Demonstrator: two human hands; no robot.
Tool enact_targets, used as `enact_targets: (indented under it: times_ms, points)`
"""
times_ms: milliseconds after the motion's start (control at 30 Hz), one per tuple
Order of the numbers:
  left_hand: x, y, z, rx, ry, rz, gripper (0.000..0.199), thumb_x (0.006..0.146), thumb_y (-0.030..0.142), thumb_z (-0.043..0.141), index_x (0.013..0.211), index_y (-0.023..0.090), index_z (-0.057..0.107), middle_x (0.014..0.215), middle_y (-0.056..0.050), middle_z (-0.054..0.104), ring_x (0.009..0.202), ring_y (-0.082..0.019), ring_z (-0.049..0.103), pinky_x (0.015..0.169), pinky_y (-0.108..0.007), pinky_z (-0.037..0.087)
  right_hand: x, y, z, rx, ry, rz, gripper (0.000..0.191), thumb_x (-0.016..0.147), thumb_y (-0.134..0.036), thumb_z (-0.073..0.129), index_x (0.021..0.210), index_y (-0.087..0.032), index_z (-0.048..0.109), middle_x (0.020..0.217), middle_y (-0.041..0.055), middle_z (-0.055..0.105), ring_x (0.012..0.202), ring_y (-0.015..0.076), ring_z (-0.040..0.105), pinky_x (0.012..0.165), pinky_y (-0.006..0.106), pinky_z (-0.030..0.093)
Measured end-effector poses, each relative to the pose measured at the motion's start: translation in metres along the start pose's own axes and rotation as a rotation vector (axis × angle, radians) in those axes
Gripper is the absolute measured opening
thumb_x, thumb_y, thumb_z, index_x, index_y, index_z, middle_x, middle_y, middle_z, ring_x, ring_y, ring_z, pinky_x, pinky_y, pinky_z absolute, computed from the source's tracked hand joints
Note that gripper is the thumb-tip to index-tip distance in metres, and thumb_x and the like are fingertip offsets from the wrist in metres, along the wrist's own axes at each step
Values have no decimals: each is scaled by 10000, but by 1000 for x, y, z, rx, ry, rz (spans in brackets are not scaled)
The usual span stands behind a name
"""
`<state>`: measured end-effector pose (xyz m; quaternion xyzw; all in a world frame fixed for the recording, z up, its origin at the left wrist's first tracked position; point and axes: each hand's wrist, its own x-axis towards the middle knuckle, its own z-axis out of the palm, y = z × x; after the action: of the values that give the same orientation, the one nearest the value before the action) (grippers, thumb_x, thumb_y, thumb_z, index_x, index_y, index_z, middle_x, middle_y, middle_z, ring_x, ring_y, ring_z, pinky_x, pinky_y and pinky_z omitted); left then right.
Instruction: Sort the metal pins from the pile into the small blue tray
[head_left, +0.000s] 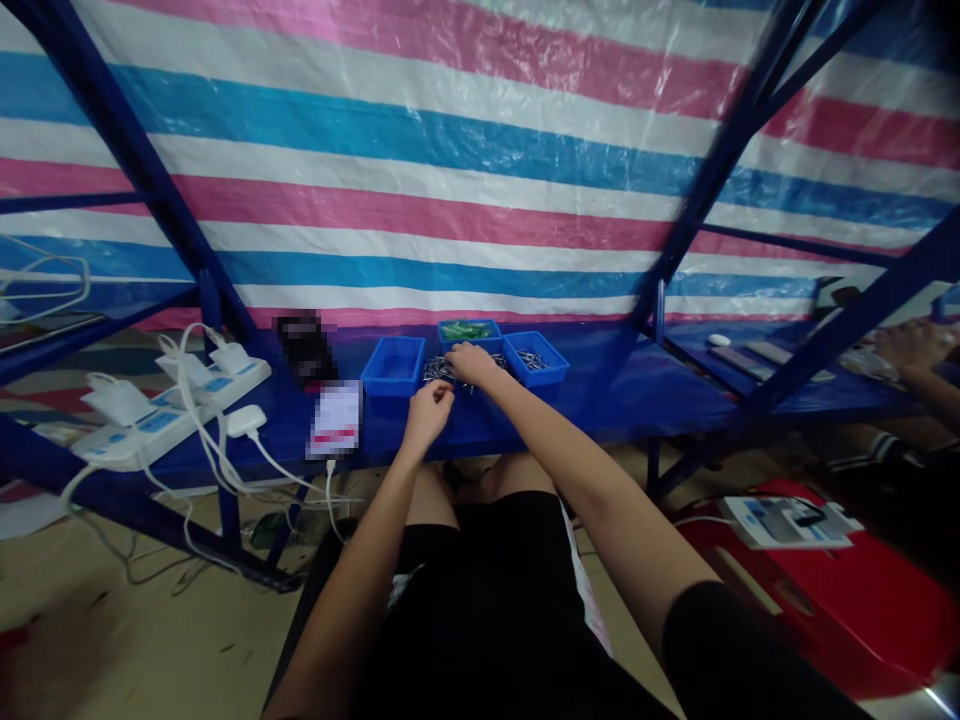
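Observation:
My left hand (pixel 430 408) is closed at the front of the blue table, its fingertips pinched; what they hold, if anything, is too small to name. Further back, my right hand (pixel 471 364) reaches with bent fingers over a loose pile of small metal pieces (pixel 437 369), and its fingertips are hidden. A blue bin (pixel 393 366) with nothing visible inside stands left of the pile. To the right, another blue bin (pixel 535 358) holds similar metal pieces. Behind my right hand is a bin with green items (pixel 466 330).
At the left lie a phone (pixel 335 420) with a cable, a dark blurred object (pixel 305 346) and a white power strip (pixel 161 415) with chargers. Blue metal posts flank the table (pixel 615 400). Another person's hand (pixel 913 345) is at far right, above a red box (pixel 862 590).

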<state>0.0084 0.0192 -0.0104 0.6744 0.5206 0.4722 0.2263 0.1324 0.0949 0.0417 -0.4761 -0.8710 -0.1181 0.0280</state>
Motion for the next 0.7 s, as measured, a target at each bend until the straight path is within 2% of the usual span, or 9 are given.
enact_targets:
  times_ms: [100, 233, 333, 433, 500, 600, 700]
  points:
    - [0, 0, 0, -1, -12, 11, 199, 745, 231, 468, 831, 164, 635, 749, -42, 655, 677, -164, 597, 648, -258, 448, 3, 1, 2, 32, -32, 17, 272, 879, -190, 388, 988, -104, 622, 1058, 166, 593, 995, 239, 555, 820, 327, 450]
    - [0, 0, -1, 11, -14, 6, 188, 745, 224, 471, 823, 168, 634, 744, -38, 657, 678, -165, 598, 657, -263, 452, 6, 4, -1, 46, -14, 42, 266, 874, -169, 389, 1001, -89, 608, 1031, 171, 602, 964, 232, 568, 808, 321, 450]
    - [0, 0, -1, 10, -10, -3, 179, 740, 213, 480, 819, 164, 633, 758, -42, 659, 691, -166, 600, 668, -266, 456, -1, 7, -7, 107, 81, 47, 270, 884, -171, 366, 1011, -82, 587, 1036, 167, 595, 978, 219, 549, 837, 321, 429]
    - [-1, 1, 0, -12, -28, 10, 198, 749, 223, 487, 867, 157, 632, 778, -47, 659, 699, -166, 601, 671, -267, 460, -25, 8, -6, 382, 315, 49, 249, 880, -202, 379, 988, -100, 578, 964, 122, 610, 912, 175, 552, 830, 288, 421]
    - [-2, 3, 0, -35, -87, 39, 226, 764, 242, 491, 919, 157, 632, 798, -50, 662, 706, -164, 605, 676, -267, 464, -48, 8, 3, 625, 438, 91, 263, 868, -225, 396, 1055, -118, 546, 901, 80, 618, 821, 147, 566, 776, 268, 437]
    - [-5, 8, 0, -50, -220, 92, 271, 782, 297, 507, 982, 168, 635, 850, -56, 671, 757, -172, 615, 719, -274, 469, -83, 7, 22, 861, 454, 146, 349, 826, -221, 439, 1161, -147, 500, 821, 29, 622, 720, 125, 571, 729, 259, 448]
    - [-7, 12, 0, -31, -301, 119, 318, 782, 357, 527, 1018, 174, 636, 880, -61, 677, 799, -186, 616, 752, -285, 465, -102, 6, 37, 1056, 406, 186, 294, 795, -255, 483, 1070, -178, 553, 808, 11, 628, 707, 120, 584, 706, 257, 464]
